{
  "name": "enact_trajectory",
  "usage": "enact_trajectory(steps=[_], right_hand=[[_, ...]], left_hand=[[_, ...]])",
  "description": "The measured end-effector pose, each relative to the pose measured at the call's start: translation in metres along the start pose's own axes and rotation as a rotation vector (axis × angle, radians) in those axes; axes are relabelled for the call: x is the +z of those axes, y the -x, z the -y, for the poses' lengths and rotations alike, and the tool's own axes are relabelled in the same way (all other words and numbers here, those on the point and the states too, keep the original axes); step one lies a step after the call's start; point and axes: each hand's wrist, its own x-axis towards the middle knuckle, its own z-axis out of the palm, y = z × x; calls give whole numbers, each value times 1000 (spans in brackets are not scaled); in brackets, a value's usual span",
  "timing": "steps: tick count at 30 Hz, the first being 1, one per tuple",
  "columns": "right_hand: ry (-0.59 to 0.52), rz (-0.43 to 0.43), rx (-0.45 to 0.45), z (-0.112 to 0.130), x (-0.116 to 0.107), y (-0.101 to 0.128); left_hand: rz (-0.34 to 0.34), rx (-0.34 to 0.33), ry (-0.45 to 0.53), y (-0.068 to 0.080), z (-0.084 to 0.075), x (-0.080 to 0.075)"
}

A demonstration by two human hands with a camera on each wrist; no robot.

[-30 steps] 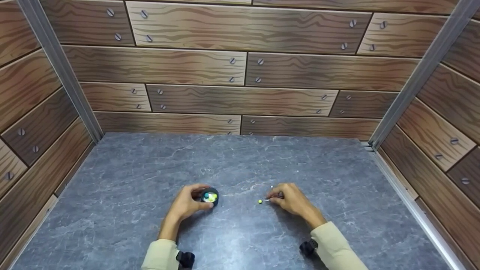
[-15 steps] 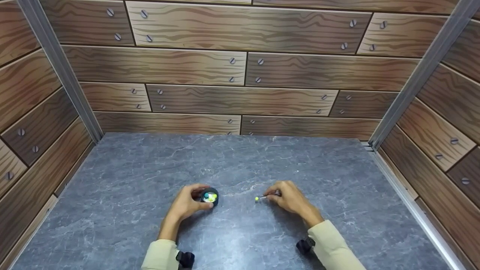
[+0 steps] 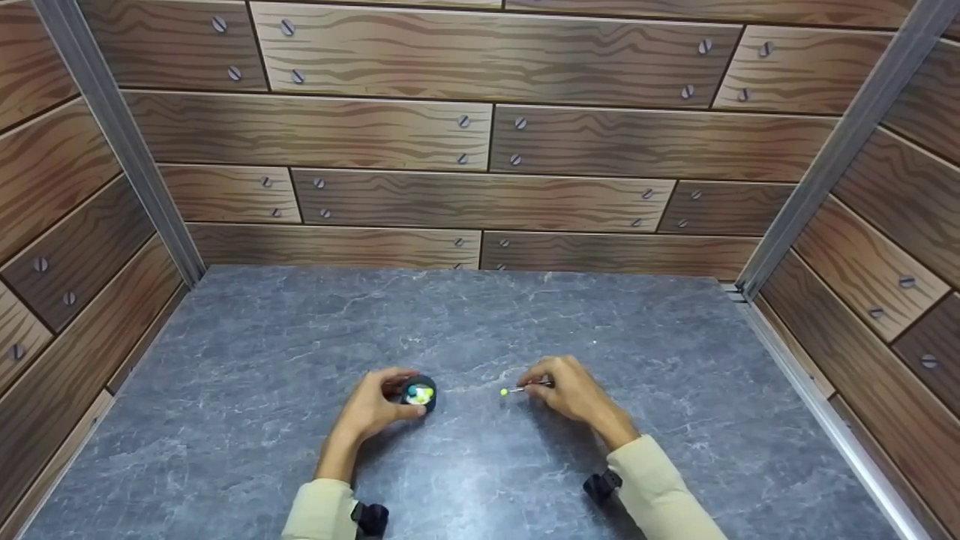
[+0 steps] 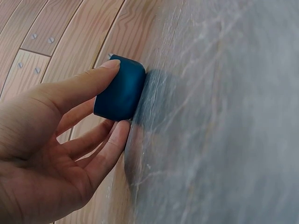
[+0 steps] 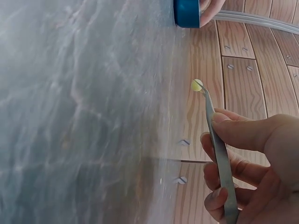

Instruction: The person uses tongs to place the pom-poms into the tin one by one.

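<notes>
My left hand [image 3: 375, 403] grips a small round dark blue container [image 4: 122, 91] between thumb and fingers, its base on the grey marbled tabletop. Inside it, in the head view, lie several small yellow, white and teal pieces [image 3: 420, 394]. My right hand [image 3: 562, 390] holds metal tweezers [image 5: 220, 161], thumb on one side and fingers curled on the other. A small yellow-green ball [image 5: 196, 85] is pinched at the tweezers' bent tips, above the table and to the right of the container.
The grey marbled tabletop [image 3: 480, 322] is bounded by wood-print walls [image 3: 480, 135] at the back and sides. Metal corner posts [image 3: 127, 142] rise at both back corners. A black strap device [image 3: 371, 517] sits at each wrist.
My right hand has moved left and slightly away from me, bringing the tweezers and yellow-green ball nearer the container. My left hand and the container have stayed in place.
</notes>
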Motion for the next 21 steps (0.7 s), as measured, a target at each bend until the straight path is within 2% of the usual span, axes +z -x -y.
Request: enact_trajectory(steps=[7,21], right_hand=[[-7,-6,-35,13,6,-12],[-2,-8,-123,49,28,-41]], left_hand=[[1,15,2,1,0,0],[-2,-8,6,-1,1,1]])
